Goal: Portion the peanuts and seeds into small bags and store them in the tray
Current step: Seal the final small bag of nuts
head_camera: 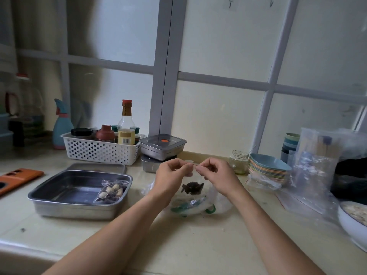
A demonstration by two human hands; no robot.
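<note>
- The left hand [171,171] and right hand [215,171] are raised over the counter with their fingertips meeting. Both sets of fingers are curled and pinch the top edge of a small bag [191,164].
- The small bag hangs straight down from the fingers. A dark clump of seeds [192,187] sits at its bottom, just below the pinch. No peanuts can be made out in it.
- From the pinch along the top edge, the step in hand looks like pressing the seal closed. Whether the strip is fully shut cannot be told.
- To the left of the fingers and lower, the steel tray [59,203] holds one filled bag [112,190] of pale peanuts and dark seeds in its right corner. One portion is stored so far.
- Directly under the fingers lies a crumpled plastic bag [220,203] with green handles.
- Far to the right of the fingers, a white bowl [349,225] holds pale contents, possibly more peanuts, and clear bags [311,165] stand beyond it.
- Left to do, by this reckoning: finish this bag, put it in the tray, and likely fill more.
</note>
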